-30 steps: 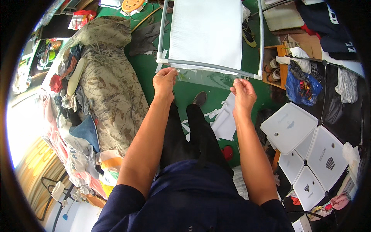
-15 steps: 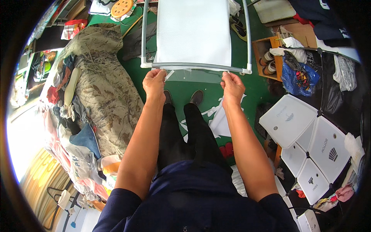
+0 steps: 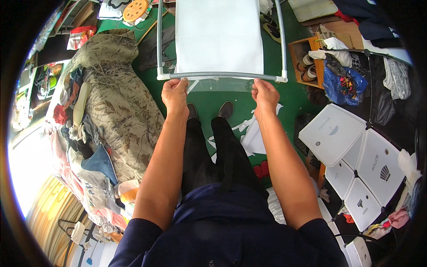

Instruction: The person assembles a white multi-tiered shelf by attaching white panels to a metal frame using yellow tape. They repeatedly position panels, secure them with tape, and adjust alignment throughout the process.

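A frame of grey tube with white corner joints stands in front of me, its lower bar (image 3: 218, 75) running across. Behind that bar a white textured sheet (image 3: 218, 40) fills most of the frame's width. Just under the bar is a strip of clear plastic sheet (image 3: 222, 85), through which the green floor shows. My left hand (image 3: 175, 94) is closed in a pinch at the strip's left end, right below the bar. At its right end my right hand (image 3: 266, 95) pinches likewise. What lies between the fingertips is mostly hidden.
White scraps (image 3: 253, 138) lie on the green floor by my shoes (image 3: 226, 110). On the left is a camouflage-covered heap (image 3: 120, 98) with clothes beside it. To the right stand a wooden box (image 3: 307, 62) holding shoes and a rack of white panels (image 3: 333, 133).
The frame and white sheet sit slightly farther left in view. Both hands stay pinched near the bar, with the right hand a little higher and closer to it.
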A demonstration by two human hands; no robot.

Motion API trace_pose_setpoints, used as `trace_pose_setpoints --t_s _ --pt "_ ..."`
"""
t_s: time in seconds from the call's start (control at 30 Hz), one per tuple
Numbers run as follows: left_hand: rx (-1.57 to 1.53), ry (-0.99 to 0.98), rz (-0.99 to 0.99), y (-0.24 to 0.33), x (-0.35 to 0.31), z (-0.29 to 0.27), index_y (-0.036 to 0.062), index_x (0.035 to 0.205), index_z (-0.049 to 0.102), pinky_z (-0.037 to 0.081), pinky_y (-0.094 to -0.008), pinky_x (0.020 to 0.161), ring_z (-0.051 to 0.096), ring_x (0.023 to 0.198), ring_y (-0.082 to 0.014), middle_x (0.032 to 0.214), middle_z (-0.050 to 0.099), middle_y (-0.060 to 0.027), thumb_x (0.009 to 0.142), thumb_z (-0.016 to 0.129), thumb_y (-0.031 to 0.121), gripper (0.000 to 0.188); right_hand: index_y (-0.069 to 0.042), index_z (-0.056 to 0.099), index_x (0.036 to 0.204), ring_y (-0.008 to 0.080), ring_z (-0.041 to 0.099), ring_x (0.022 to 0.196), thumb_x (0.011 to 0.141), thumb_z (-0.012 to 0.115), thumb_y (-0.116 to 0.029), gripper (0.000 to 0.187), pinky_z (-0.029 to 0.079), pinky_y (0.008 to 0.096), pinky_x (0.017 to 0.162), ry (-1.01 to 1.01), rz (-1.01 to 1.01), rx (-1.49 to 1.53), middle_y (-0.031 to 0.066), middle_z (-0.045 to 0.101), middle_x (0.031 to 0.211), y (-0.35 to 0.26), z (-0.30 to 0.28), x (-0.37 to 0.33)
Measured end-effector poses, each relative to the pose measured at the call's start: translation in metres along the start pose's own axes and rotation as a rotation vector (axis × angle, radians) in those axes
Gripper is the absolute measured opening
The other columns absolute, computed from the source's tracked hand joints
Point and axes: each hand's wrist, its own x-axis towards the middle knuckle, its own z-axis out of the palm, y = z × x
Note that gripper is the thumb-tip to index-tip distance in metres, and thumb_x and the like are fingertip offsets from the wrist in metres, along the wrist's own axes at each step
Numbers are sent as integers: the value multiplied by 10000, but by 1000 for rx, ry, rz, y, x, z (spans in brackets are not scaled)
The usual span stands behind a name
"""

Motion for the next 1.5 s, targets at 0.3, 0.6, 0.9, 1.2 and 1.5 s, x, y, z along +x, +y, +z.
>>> trace_pose_setpoints --t_s 0.3,0.6,0.9,1.2,1.5 --pt "-7 11 -13 -5 2 2 45 903 560 349 -223 494 454 564 -70 748 611 -22 875 720 52 163 -8 672 891 114 586 653 864 750 -126 144 477 236 587 36 3 26 45 669 797 -2 5 1" --pt "-12 12 -21 -3 1 3 41 907 560 358 -216 495 458 572 -66 763 622 -29 878 716 50 159 -37 677 917 95 590 625 865 762 -142 144 484 219 553 41 4 10 26 668 779 0 5 6" --pt "-14 8 -17 -7 5 2 41 905 559 378 -218 514 480 594 -71 776 635 -37 872 725 57 169 -22 665 898 92 563 629 872 750 -137 145 459 225 565 60 2 50 26 655 774 3 10 7" --pt "-13 16 4 -9 4 3 32 922 563 395 -221 550 490 619 -79 790 640 -42 876 724 62 170 -25 669 921 93 559 637 880 735 -133 133 453 226 581 51 9 62 25 654 787 6 7 8" --pt "-13 20 -13 -8 2 4 44 915 576 397 -242 577 487 641 -82 776 630 -23 874 728 79 161 -9 674 944 98 569 646 879 727 -116 136 459 231 581 56 5 73 29 657 792 8 7 8"
